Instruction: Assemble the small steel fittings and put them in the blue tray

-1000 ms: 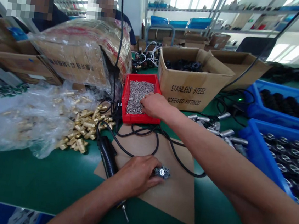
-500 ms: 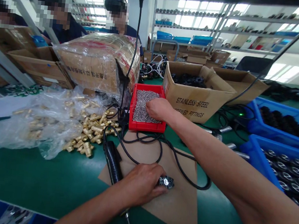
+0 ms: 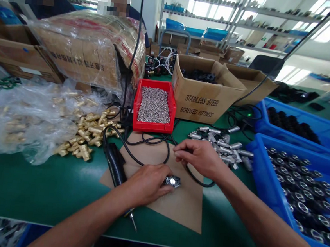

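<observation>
My left hand (image 3: 149, 183) is closed round a small black and silver part (image 3: 173, 181) above the brown cardboard sheet (image 3: 185, 208). My right hand (image 3: 198, 156) hovers over the right side of the sheet with its fingers pinched together; whatever they hold, if anything, is too small to make out. A red bin (image 3: 152, 127) full of small shiny metal pieces (image 3: 155, 104) stands behind both hands. A black electric screwdriver (image 3: 115, 164) lies left of my left hand, its metal tip showing below my wrist.
Brass fittings (image 3: 86, 131) and clear plastic bags lie at the left. Silver cylinders (image 3: 227, 147) are heaped beyond my right hand. Blue bins (image 3: 256, 164) with black parts stand at the right, cardboard boxes (image 3: 201, 103) at the back. A black cable loops across the sheet.
My right hand has come out of the red bin and moved toward me, nearer my left hand. The view has shifted, showing more of the right side. My left hand still grips the part.
</observation>
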### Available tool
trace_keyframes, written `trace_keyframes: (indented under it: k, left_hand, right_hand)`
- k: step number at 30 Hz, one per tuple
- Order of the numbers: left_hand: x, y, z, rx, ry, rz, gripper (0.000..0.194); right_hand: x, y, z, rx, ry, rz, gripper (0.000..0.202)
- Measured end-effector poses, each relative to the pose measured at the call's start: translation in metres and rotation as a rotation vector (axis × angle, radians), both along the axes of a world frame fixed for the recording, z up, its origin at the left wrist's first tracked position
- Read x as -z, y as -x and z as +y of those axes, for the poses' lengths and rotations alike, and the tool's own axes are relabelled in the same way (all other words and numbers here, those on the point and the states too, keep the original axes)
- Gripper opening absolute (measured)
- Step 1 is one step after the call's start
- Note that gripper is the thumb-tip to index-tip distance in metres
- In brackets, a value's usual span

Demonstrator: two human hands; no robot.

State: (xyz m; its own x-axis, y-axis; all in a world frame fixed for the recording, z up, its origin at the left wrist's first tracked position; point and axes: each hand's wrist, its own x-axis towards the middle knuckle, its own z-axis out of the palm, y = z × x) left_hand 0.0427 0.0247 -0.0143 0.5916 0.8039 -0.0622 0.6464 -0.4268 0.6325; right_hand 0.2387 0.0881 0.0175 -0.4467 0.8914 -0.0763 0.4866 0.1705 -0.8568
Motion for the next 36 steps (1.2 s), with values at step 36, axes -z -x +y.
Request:
trace_keyframes:
  k: [36]
  left_hand:
    - [0.001, -0.001, 0.001, -0.004, -0.008, 0.03, 0.02]
  right_hand:
    - [0.019, -0.008, -0.018, -0.01, -0.042, -0.069, 0.022]
